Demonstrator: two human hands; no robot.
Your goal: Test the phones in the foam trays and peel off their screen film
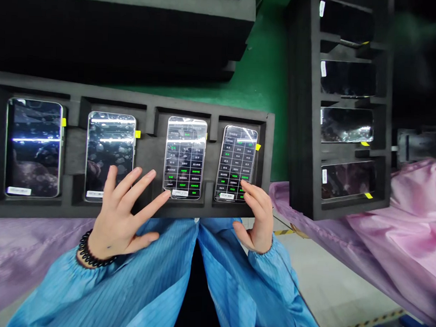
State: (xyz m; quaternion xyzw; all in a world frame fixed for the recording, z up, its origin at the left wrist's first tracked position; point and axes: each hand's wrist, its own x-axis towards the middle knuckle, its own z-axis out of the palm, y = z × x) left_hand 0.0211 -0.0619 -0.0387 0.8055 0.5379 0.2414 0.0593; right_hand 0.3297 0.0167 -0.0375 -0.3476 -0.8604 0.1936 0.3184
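Note:
A black foam tray (146, 173) lies in front of me with a row of smartphones in its slots. On the right, one smartphone (236, 159) shows a lit grid with green entries; the fingers of my right hand (257, 215) are over its lower right, holding nothing. Beside it a second smartphone (185, 155) shows a similar grid, and my left index fingertip is at its lower left corner. My left hand (121, 212) is spread, its other fingers over a dark-screened smartphone (111, 150). At the far left lies another dark smartphone (34, 147). White labels and yellow tabs mark the phones.
Another stack of black foam trays (301, 114) stands at the right, several dark phones in its top slots. A large black foam block (118, 36) sits at the back on a green surface (265, 89). Pink clothing (416, 218) shows on the right, purple cloth at the left.

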